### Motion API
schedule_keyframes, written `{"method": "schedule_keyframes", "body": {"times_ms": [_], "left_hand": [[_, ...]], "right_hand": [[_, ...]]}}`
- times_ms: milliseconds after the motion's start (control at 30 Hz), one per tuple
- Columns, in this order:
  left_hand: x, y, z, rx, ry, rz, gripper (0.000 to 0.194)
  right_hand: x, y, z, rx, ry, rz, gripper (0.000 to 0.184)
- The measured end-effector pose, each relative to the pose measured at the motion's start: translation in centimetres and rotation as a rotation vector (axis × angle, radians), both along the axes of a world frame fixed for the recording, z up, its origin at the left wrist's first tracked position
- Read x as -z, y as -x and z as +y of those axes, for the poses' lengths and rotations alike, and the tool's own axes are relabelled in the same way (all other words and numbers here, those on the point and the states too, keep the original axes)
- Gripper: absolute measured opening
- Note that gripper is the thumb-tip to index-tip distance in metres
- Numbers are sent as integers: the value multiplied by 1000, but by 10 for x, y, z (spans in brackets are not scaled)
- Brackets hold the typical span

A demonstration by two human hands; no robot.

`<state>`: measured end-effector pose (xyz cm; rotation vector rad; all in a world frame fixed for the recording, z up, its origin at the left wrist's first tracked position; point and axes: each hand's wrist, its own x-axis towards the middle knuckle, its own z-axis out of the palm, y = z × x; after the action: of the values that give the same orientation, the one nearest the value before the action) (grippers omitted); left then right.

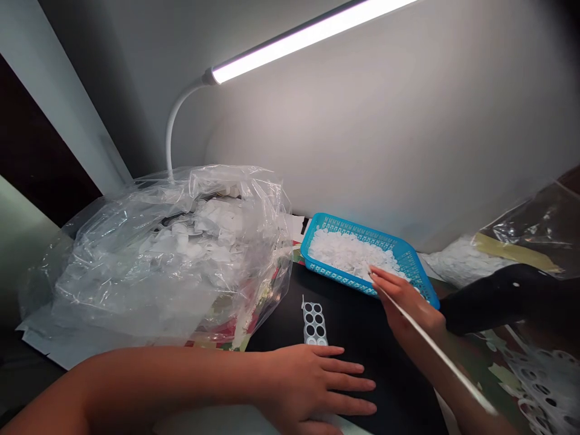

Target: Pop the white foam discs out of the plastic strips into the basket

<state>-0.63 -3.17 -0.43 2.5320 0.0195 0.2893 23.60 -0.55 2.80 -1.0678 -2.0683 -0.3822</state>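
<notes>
My left hand (312, 386) lies palm down with its fingers spread over the near end of a pale strip (314, 329) on a black mat (278, 329). Several round holes run in two rows along the strip, and white discs sit in the pair closest to the hand; the rest is hidden under it. A long thin white stick (446, 359) is pinched in my right hand (410, 305), its tip between the fingertips. That hand hovers at the near side of a blue plastic basket (335, 275), which holds a heap of small white discs (348, 251).
A large clear plastic bag (136, 296) full of white scraps takes up the left side. Above hangs a lit tube lamp (312, 39). On the right are a black object (498, 296), another bag of white pieces (471, 260) and a pile of punched strips (539, 386).
</notes>
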Motion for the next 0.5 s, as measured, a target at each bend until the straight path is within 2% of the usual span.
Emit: {"method": "schedule_keyframes", "body": {"times_ms": [133, 233, 300, 400, 500], "left_hand": [[0, 0, 0, -2, 7, 5, 57], [1, -1, 0, 0, -27, -20, 56], [2, -2, 0, 1, -62, -37, 54], [5, -3, 0, 17, -138, -44, 52], [7, -5, 0, 72, -208, -48, 51]], "right_hand": [[-4, -8, 8, 33, 19, -29, 17], [-3, 1, 5, -41, 96, 15, 14], [-2, 12, -2, -150, 226, 50, 14], [1, 28, -14, -353, 501, 20, 17], [6, 37, -19, -439, 631, -11, 20]]}}
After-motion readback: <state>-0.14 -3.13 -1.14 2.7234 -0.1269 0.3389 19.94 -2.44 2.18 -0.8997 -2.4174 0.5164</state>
